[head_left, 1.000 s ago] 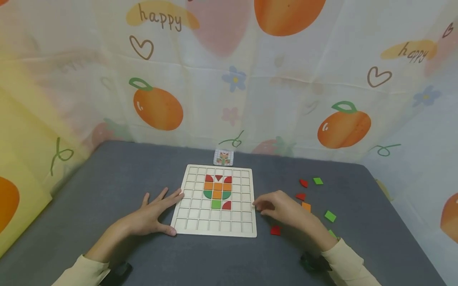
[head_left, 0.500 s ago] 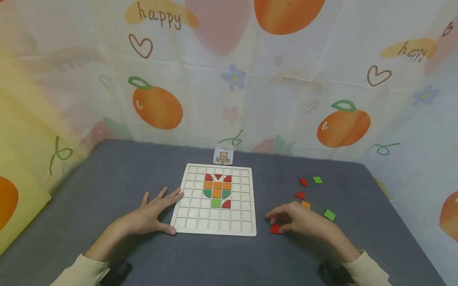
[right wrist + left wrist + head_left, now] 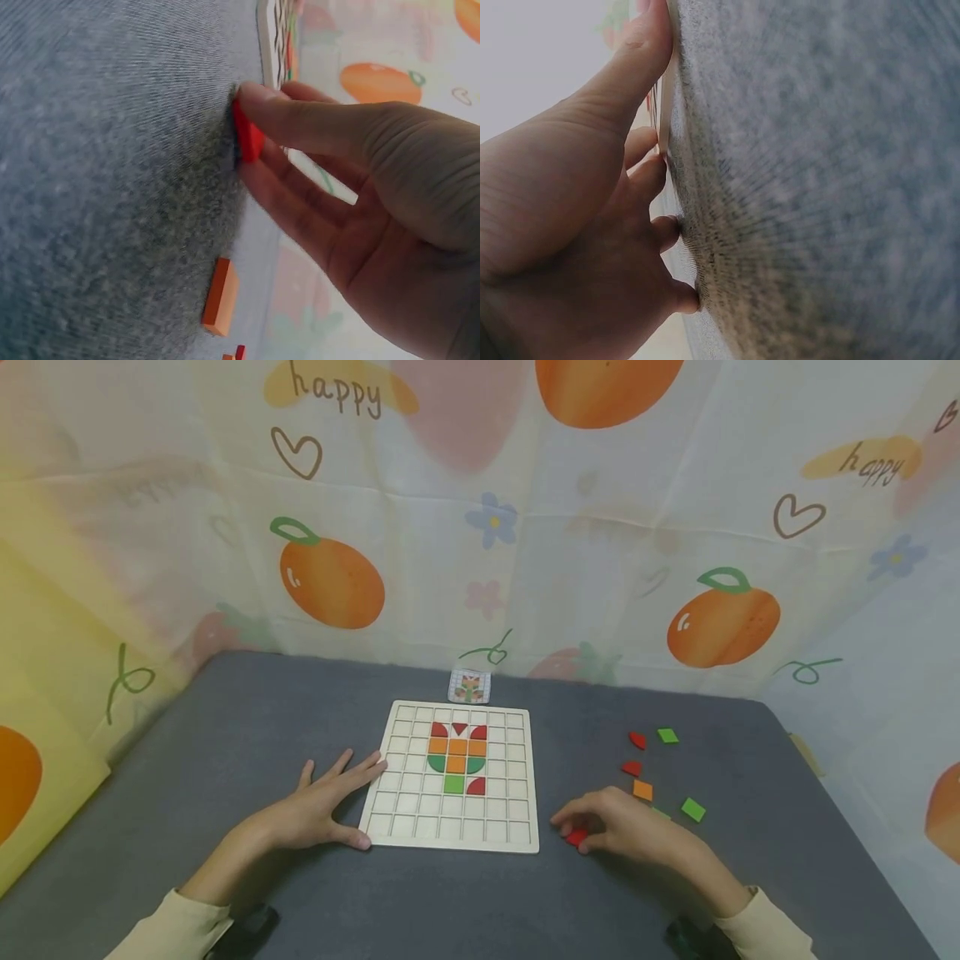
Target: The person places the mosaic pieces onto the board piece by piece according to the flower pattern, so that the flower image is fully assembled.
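I am looking at a small red piece (image 3: 576,837) on the gray table (image 3: 225,735), just to the right of the board's (image 3: 453,777) near corner. My right hand (image 3: 622,827) is pinching it now, with the thumb and fingers curled around it, and the right wrist view is showing the red piece (image 3: 247,135) squeezed between a fingertip and the cloth. A second ago this hand was up by the board's right edge and the red piece was lying alone; then the hand came down to it, so I think the piece is being picked up now to go into the board. My left hand (image 3: 322,806) has not moved: it is lying flat with straight fingers spread, touching the board's left edge and near corner. On the board, red, orange and green pieces are making a flower shape. More loose pieces are lying to the right, an orange one (image 3: 642,790) near my right hand and green ones (image 3: 692,810) farther off. A little card (image 3: 468,687) is sitting behind the board, too small to read. The left wrist view is mostly blurry cloth and skin. My right fingers are hiding most of the red piece, so I cannot tell its shape.
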Available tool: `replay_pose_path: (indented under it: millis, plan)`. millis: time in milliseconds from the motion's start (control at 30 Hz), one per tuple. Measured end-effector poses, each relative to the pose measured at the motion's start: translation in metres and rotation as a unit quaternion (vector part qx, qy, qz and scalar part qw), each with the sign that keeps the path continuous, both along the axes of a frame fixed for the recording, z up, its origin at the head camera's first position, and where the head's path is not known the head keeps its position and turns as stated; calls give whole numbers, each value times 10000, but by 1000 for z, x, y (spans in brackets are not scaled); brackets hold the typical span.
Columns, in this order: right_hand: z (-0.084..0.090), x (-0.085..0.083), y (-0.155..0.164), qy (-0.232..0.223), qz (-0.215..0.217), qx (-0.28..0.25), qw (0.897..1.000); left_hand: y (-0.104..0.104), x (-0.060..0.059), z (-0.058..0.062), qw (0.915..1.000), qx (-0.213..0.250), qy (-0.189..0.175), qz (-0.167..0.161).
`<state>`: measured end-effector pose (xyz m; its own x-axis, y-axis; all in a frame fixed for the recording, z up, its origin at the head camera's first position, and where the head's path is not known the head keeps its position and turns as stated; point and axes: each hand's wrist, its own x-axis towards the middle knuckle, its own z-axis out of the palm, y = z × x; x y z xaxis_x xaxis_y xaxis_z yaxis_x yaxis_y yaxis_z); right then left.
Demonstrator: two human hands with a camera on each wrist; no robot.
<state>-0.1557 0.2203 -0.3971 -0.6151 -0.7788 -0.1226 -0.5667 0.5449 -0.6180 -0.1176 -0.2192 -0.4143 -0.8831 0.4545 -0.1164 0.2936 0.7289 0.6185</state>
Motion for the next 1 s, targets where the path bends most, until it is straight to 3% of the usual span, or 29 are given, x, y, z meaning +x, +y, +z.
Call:
replay_pose_path:
  millis: [667,1000]
  plan:
    - [8,-5,-2,186,-37,-66,9998,-1,1,1,10000,-23,-14,42]
    - [19,-11,-15,437,-357,-216,9982,1,0,1,10000,-30,-11,25]
